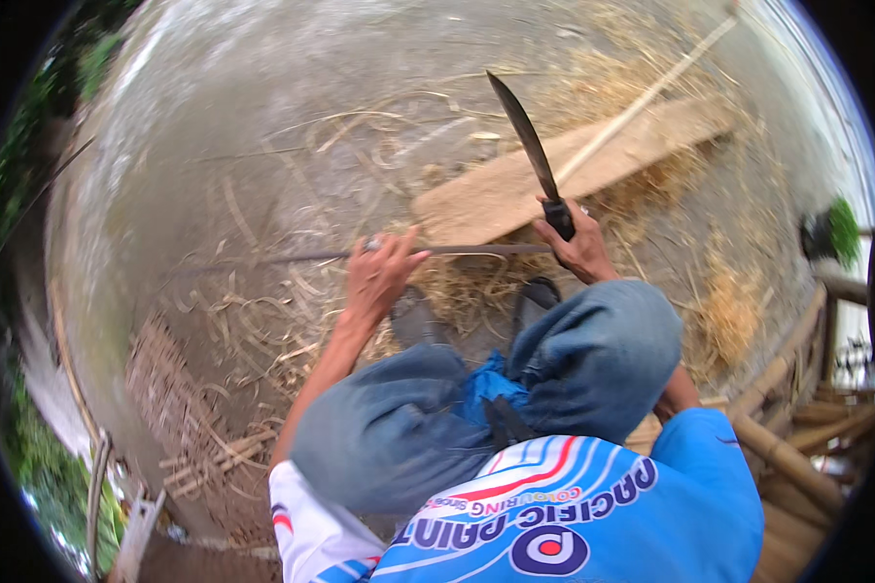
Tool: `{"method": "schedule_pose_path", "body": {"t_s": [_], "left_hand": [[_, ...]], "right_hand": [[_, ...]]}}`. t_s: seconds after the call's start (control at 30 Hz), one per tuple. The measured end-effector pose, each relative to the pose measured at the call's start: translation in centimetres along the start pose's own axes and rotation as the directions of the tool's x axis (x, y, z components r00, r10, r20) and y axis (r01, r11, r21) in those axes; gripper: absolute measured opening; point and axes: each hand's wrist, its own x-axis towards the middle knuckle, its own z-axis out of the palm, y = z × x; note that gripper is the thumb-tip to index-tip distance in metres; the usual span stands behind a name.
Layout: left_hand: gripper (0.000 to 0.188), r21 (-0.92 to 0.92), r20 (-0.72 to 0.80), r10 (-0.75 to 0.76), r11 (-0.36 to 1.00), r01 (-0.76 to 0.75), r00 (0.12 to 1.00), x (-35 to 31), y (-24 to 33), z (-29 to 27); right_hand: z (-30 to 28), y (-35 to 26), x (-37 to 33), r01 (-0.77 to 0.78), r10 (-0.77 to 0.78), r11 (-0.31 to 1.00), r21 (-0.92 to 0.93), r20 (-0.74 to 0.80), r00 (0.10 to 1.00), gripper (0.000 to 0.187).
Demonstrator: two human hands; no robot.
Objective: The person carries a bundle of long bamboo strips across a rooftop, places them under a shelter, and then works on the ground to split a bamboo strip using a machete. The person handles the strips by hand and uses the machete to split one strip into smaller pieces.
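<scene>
My right hand (581, 245) is closed round the black handle of a large knife (527, 134). Its dark, curved blade points up and away to the left, clear of the ground. Across the space before my feet runs a thin dark strip (486, 250), its left part blurred. My left hand (381, 274) lies over this strip with the fingers bent about it; a ring shows on one finger. The strip's right end reaches close to my right hand. Just beyond lies a flat brown plank (501, 199) on the ground.
A long pale pole (651, 92) rests across the plank toward the far right. Curly shavings (734, 311) litter the ground around my feet. Left of me lies a rough brown slab (170, 374). Bamboo poles (787, 466) stand at the right, near a green plant (843, 233).
</scene>
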Motion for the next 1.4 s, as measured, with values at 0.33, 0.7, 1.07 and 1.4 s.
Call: {"method": "schedule_pose_path", "body": {"t_s": [0.33,0.7,1.07,1.4], "left_hand": [[0.037,-0.673,-0.265,-0.525,0.701,0.235,0.809,3.9,0.3,-2.1],[0.027,-0.996,0.079,-0.480,0.007,0.093,0.874,13.0,1.2,-3.8],[0.027,-0.649,0.543,-0.302,0.441,0.620,0.783,-2.7,3.1,3.6],[0.028,-0.424,0.167,-0.304,0.837,0.346,0.938,-4.4,4.6,5.2]], "right_hand": [[6.7,3.1,-2.0,-0.214,0.206,0.934,0.286,0.060,0.977,0.039],[6.9,5.5,-3.6,-0.359,0.325,0.816,0.453,0.154,0.933,0.041],[2.1,8.2,-5.6,-0.431,0.617,0.726,0.535,-0.229,0.753,0.046],[2.2,5.3,-4.2,-0.141,0.137,0.943,-0.300,-0.034,0.990,0.046]]}}
